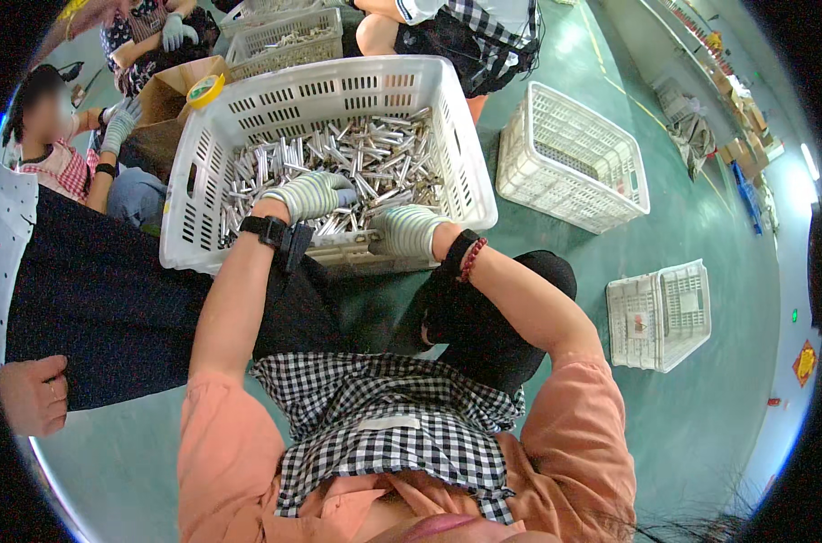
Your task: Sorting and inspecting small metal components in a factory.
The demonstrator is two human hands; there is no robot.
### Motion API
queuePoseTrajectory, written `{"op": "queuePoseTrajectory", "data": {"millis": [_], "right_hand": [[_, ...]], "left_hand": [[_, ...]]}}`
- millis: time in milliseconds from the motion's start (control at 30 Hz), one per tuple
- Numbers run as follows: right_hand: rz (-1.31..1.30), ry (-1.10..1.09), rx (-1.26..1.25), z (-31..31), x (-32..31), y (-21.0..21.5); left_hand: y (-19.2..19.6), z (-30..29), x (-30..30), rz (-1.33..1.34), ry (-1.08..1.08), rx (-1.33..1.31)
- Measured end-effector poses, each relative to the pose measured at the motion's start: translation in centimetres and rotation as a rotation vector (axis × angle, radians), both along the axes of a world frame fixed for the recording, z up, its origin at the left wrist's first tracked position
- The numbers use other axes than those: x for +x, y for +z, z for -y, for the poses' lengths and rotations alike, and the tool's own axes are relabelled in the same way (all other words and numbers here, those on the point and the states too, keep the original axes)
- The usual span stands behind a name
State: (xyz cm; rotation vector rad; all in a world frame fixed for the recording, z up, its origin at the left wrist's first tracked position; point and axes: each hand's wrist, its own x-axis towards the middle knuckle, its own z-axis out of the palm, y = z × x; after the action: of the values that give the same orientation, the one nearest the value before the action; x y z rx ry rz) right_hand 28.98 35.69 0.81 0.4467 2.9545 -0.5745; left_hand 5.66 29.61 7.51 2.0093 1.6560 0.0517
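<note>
My left hand [304,195] lies over loose metal tubes [375,154] penned inside the white crate [479,181]; my right hand [409,232] sits at its near rim, perhaps steadying it. Whether either grips anything, I can't tell.

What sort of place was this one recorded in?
It looks like a factory or workshop floor, though I can't be certain. Signs of that are the large white crate full of small metal pieces, a nearby co-worker's gloved hand, and the smooth green floor.
</note>
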Motion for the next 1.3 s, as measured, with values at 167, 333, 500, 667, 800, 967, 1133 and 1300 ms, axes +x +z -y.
{"op": "queuePoseTrajectory", "data": {"millis": [167,333,500,667,800,967,1133,1300], "right_hand": [[0.006,-0.002,0.013,0.9,-0.7,1.1],[0.069,-0.055,-0.067,2.1,0.7,2.8],[0.012,-0.013,-0.071,2.3,0.3,3.2],[-0.206,0.051,-0.054,0.8,0.1,-0.8],[-0.042,0.091,-0.023,0.3,-0.2,-0.5],[0.011,0.084,0.017,0.3,-0.3,-0.1],[-0.14,0.066,-0.003,0.4,0.2,-0.9],[-0.109,0.038,-0.018,0.6,0.2,-0.2]], "left_hand": [[-0.5,0.9,-1.4,-0.023,-0.022,0.048],[-1.2,0.5,0.1,0.013,0.05,-0.077],[-0.2,0.8,0.9,-0.034,0.133,-0.159],[-1.4,0.9,0.0,-0.039,0.106,-0.041],[-0.7,1.0,0.1,-0.045,0.1,-0.042],[-0.4,0.9,0.2,-0.033,0.108,-0.075],[-0.2,0.7,0.6,-0.04,0.141,-0.136],[0.6,1.1,0.7,-0.055,0.123,-0.154]]}}
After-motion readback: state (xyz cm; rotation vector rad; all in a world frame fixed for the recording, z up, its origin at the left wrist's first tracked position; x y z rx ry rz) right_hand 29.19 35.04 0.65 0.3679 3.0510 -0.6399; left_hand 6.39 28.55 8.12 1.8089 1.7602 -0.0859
